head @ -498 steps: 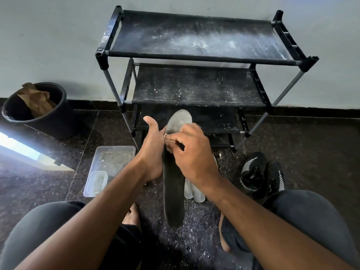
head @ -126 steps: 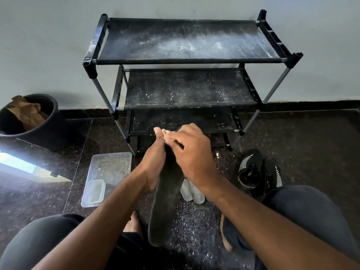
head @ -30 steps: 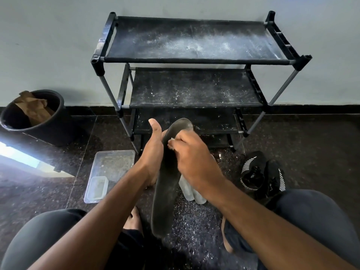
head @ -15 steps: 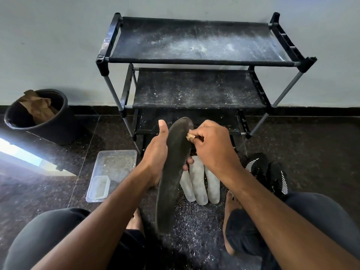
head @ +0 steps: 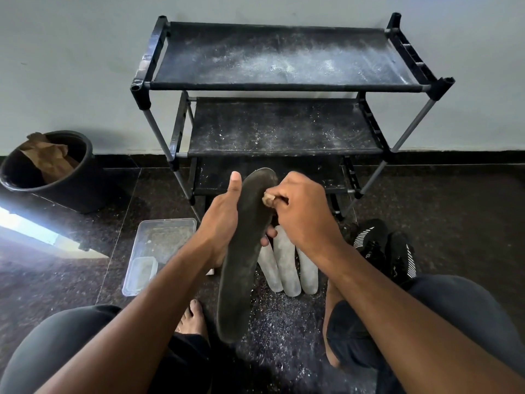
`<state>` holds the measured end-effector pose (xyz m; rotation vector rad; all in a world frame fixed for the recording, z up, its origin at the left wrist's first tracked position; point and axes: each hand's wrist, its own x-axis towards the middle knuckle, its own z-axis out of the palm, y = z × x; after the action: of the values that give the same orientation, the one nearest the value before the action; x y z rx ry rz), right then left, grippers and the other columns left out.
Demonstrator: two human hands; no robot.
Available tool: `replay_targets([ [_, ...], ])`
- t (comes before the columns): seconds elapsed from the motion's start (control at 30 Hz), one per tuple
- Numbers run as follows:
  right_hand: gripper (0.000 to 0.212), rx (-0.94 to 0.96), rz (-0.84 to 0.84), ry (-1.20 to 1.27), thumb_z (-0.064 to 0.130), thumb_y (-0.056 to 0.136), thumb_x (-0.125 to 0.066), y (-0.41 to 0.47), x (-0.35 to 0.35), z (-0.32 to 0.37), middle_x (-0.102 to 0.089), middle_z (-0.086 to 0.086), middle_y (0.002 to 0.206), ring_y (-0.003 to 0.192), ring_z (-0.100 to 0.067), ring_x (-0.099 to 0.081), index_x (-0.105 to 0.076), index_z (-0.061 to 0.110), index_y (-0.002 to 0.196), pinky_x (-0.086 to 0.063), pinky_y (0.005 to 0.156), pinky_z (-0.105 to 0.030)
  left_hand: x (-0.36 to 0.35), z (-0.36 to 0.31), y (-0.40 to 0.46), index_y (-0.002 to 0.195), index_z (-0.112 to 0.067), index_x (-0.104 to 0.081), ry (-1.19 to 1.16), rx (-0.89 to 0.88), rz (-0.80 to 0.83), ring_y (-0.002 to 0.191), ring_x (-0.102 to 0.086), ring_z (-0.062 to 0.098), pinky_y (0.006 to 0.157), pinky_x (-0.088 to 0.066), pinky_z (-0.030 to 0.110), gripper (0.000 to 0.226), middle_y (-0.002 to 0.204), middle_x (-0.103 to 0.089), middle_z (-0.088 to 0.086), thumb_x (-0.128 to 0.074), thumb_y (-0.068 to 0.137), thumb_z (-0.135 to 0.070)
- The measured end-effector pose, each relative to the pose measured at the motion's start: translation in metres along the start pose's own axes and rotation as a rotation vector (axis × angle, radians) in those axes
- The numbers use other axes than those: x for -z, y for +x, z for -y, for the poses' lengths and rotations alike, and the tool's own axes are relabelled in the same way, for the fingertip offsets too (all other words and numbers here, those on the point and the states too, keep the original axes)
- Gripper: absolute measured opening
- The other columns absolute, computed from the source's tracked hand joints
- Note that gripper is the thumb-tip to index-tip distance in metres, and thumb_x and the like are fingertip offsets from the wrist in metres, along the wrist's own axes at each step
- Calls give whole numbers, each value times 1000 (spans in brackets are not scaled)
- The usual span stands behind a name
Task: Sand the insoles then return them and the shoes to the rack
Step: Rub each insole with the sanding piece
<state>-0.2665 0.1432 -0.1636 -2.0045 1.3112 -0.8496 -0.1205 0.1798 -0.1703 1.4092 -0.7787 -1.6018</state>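
Sanding looks to be under way on a long dark grey foam insole (head: pixel 241 257), held up off the floor between the person's knees with its far end tilted toward the rack. The left hand (head: pixel 220 223) grips it from the left, thumb pointing up along the edge and fingertips showing round the right side, probably to brace the soft strip so it does not flex under rubbing. The right hand (head: pixel 301 211) is clenched round a small tan scrap of sandpaper (head: pixel 268 198), pinching it against the insole's right edge near the far end, which suggests the rim is being worked. Three pale grey insoles (head: pixel 287 265) lie side by side on the dark speckled floor (head: pixel 454 223) just behind the held one, within reach; whether they are sanded cannot be told. A pair of black shoes with white stripes (head: pixel 383 248) sits on the floor to the right, near the right knee. The black three-tier shoe rack (head: pixel 284 86) stands against the wall, its shelves dusted white and bearing nothing visible, so returning appears not yet begun. A clear plastic tray (head: pixel 159 251) lies to the left, and a black bucket holding brown paper (head: pixel 54 169) stands further left
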Motion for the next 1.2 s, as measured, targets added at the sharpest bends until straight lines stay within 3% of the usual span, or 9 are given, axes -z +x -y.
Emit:
replay_targets([
  [0.1, 9, 19, -152, -74, 5, 92, -68, 10, 6, -10, -56, -2, 84, 75, -13, -59, -76, 6, 86, -54, 65, -31, 0, 6, 3, 98, -3, -76, 18, 33, 90, 69, -60, 39, 68, -54, 42, 89, 86, -66, 36, -25, 100, -77],
  [0.3, 9, -13, -86, -62, 4, 91, -69, 5, 1, -7, -60, 1, 88, 78, -7, -59, -77, 7, 93, -47, 68, -13, 2, 8, 5, 110, -3, -74, -4, 8, 68, 62, -61, 36, 62, -55, 39, 91, 85, -66, 36, -21, 100, -76],
  [0.43, 6, -69, -156, -9, 6, 89, -72, 13, 2, -17, -61, 0, 87, 76, -12, -64, -77, 7, 92, -58, 67, -29, -2, 7, 0, 103, -3, -73, -35, 59, 153, 57, -62, 33, 57, -55, 37, 90, 80, -66, 27, -19, 100, -75],
  [0.57, 9, 50, -168, -43, 3, 91, -67, 5, -3, -6, -60, -2, 88, 79, -10, -60, -76, 5, 93, -50, 70, -16, -8, 9, -1, 87, -9, -74, 74, 29, 138, 59, -63, 35, 61, -58, 40, 95, 76, -67, 30, -10, 97, -78],
  [0.67, 12, 146, -60, -50, 5, 95, -63, -4, -13, 3, -57, -4, 89, 82, -19, -60, -75, 3, 97, -54, 65, -32, -12, 11, -1, 78, -17, -77, 98, 15, 80, 57, -63, 35, 61, -59, 43, 92, 69, -67, 27, -8, 97, -76],
  [0.83, 11, 63, -195, -52, 4, 93, -65, 12, -3, -10, -59, -4, 87, 82, -16, -59, -75, 4, 91, -52, 73, -33, -9, 11, 2, 109, -10, -66, 68, 47, 157, 57, -63, 34, 61, -56, 41, 94, 77, -65, 32, -5, 94, -80],
  [0.97, 11, 196, -97, -48, 2, 92, -64, -5, -15, 4, -60, -7, 87, 84, -22, -60, -75, 2, 94, -52, 74, -39, -12, 9, -3, 105, -5, -67, 92, 38, 59, 58, -69, 36, 59, -61, 43, 93, 76, -70, 29, -9, 95, -78],
  [1.1, 9, 231, -76, -42, 2, 91, -66, -5, -21, 5, -59, -5, 86, 83, -21, -60, -75, 3, 90, -54, 70, -37, -11, 9, -1, 84, -16, -77, 97, 42, 0, 73, -73, 39, 65, -63, 43, 94, 82, -74, 27, -6, 96, -76],
  [1.2, 9, 170, -115, -77, 5, 92, -66, 3, -12, -2, -59, -5, 86, 83, -20, -59, -74, 3, 89, -53, 71, -38, -14, 9, 0, 105, -11, -69, 27, 8, 100, 58, -64, 35, 59, -56, 41, 98, 75, -65, 31, -1, 92, -80],
])
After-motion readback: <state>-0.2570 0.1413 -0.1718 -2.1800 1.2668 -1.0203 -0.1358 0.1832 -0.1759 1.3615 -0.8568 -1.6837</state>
